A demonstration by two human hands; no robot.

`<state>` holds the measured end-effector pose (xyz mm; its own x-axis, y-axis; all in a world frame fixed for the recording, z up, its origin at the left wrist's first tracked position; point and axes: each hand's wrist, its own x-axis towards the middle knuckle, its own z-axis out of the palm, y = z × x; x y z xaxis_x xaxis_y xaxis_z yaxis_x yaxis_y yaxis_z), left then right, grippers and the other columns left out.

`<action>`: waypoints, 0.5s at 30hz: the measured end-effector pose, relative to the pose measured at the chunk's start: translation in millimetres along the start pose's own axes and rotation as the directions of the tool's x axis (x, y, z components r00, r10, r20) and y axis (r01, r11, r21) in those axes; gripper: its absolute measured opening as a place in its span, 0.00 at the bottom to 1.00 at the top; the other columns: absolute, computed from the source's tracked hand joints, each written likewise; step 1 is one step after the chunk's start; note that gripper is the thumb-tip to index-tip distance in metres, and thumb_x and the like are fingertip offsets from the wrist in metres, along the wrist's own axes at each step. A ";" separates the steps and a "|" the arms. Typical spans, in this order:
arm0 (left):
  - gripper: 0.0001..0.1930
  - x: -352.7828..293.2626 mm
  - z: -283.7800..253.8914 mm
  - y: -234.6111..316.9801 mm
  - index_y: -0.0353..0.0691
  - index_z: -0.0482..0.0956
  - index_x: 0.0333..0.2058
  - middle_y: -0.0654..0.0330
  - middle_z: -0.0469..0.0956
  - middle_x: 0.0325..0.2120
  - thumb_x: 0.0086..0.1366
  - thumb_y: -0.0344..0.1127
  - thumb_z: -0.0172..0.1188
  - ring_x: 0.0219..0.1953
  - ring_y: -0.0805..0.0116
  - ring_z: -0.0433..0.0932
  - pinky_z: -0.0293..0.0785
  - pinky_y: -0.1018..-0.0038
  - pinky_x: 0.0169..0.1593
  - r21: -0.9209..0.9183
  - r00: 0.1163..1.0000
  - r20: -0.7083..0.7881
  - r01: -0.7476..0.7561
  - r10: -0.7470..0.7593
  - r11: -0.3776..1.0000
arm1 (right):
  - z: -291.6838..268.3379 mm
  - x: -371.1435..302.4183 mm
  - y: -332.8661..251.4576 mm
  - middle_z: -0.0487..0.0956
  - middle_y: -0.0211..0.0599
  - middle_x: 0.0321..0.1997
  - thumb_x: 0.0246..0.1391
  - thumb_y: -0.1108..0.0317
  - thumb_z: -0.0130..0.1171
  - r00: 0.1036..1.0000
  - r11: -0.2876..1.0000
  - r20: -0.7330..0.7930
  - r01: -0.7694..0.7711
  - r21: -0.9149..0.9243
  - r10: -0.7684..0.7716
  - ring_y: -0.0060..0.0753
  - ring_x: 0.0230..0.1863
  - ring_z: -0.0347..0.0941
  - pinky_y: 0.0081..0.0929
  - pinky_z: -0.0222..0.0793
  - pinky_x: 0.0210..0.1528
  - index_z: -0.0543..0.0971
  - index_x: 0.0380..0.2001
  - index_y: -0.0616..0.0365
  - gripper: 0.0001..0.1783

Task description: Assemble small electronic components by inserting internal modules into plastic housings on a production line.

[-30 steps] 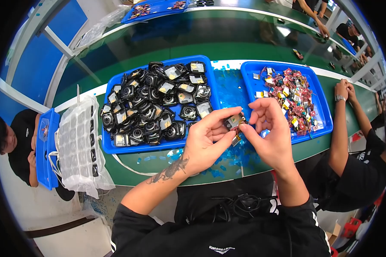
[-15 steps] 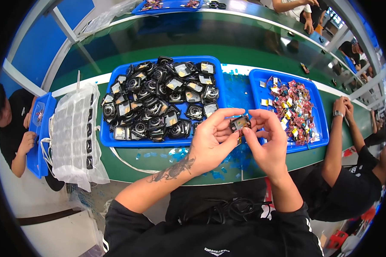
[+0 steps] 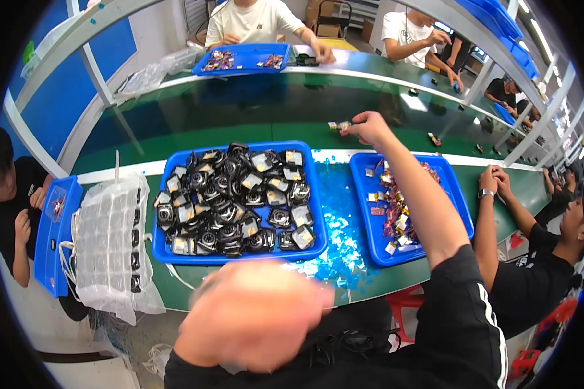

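My right hand (image 3: 368, 128) reaches far forward over the green conveyor belt. Its fingers pinch a small white-and-yellow electronic part (image 3: 339, 126) at or just above the belt; which one I cannot tell. Smeared by motion, my left hand (image 3: 259, 311) is close to my body, in front of the near table edge, and its fingers cannot be made out. Beyond it, a blue tray (image 3: 240, 260) holds a heap of black watch cases (image 3: 230, 194). Under my right forearm, another blue tray (image 3: 387, 259) contains small red, white and yellow parts (image 3: 396, 220).
Blue film scraps (image 3: 337, 240) litter the table between the trays. A translucent compartment sheet (image 3: 107, 240) with black watch cases along one side lies at left. A metal frame (image 3: 97, 71) borders the belt. Co-workers sit left, right and across; a red stool (image 3: 405, 314) stands below.
My hands have parted: the right has stretched forward over the belt, the left has dropped back toward my body. The dark watch case they held together no longer shows. The view has tilted up.
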<state>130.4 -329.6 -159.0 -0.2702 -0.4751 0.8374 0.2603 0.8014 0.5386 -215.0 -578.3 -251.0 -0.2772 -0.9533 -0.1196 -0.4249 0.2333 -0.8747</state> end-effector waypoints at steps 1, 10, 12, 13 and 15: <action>0.10 8.9 -10.7 21.8 0.35 0.73 0.37 0.48 0.77 0.29 0.58 0.16 0.57 0.26 0.57 0.81 0.80 0.71 0.23 -0.132 0.987 -0.024 -0.161 0.159 0.978 | 23.4 19.1 6.5 0.77 0.36 0.29 0.29 0.68 0.79 0.995 0.981 -0.042 0.080 -0.174 -0.088 0.24 0.25 0.72 0.24 0.68 0.26 0.76 0.38 0.62 0.30; 0.15 41.1 24.6 113.1 0.44 0.66 0.42 0.59 0.73 0.32 0.63 0.42 0.58 0.24 0.57 0.75 0.72 0.70 0.24 0.143 0.922 -0.338 0.247 -0.187 0.959 | -18.1 27.7 18.0 0.76 0.33 0.25 0.43 0.63 0.72 0.996 0.963 -0.066 -0.071 -0.262 0.055 0.27 0.21 0.69 0.26 0.66 0.23 0.77 0.38 0.62 0.21; 0.14 51.9 21.7 97.8 0.44 0.65 0.41 0.61 0.73 0.33 0.62 0.41 0.58 0.24 0.57 0.75 0.72 0.70 0.24 0.118 0.988 -0.117 -0.090 0.104 0.989 | -16.7 12.6 7.1 0.78 0.35 0.24 0.47 0.60 0.69 0.967 0.919 -0.145 0.146 -0.367 -0.212 0.27 0.22 0.72 0.27 0.70 0.28 0.80 0.33 0.62 0.17; 0.14 54.0 18.4 80.5 0.43 0.66 0.44 0.62 0.74 0.35 0.67 0.44 0.53 0.25 0.56 0.76 0.72 0.69 0.22 0.155 0.927 0.036 -0.374 0.373 0.914 | -14.6 -4.8 -1.1 0.80 0.37 0.24 0.51 0.59 0.65 0.882 0.841 -0.212 0.291 -0.456 -0.420 0.26 0.22 0.74 0.25 0.70 0.29 0.81 0.30 0.64 0.15; 0.16 59.9 31.8 79.6 0.42 0.67 0.46 0.61 0.76 0.33 0.69 0.46 0.49 0.24 0.55 0.76 0.72 0.68 0.21 0.017 0.952 -0.100 -0.288 0.288 0.958 | -26.4 -48.6 -18.9 0.79 0.35 0.23 0.59 0.62 0.58 0.857 0.883 -0.238 0.408 -0.232 -0.458 0.21 0.20 0.71 0.22 0.67 0.26 0.79 0.29 0.64 0.14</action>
<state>105.5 -282.7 -68.9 -0.0898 -0.2581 0.9619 0.3111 0.9102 0.2733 -216.3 -531.3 -216.2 -0.2478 -0.8780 0.4095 -0.6882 -0.1380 -0.7123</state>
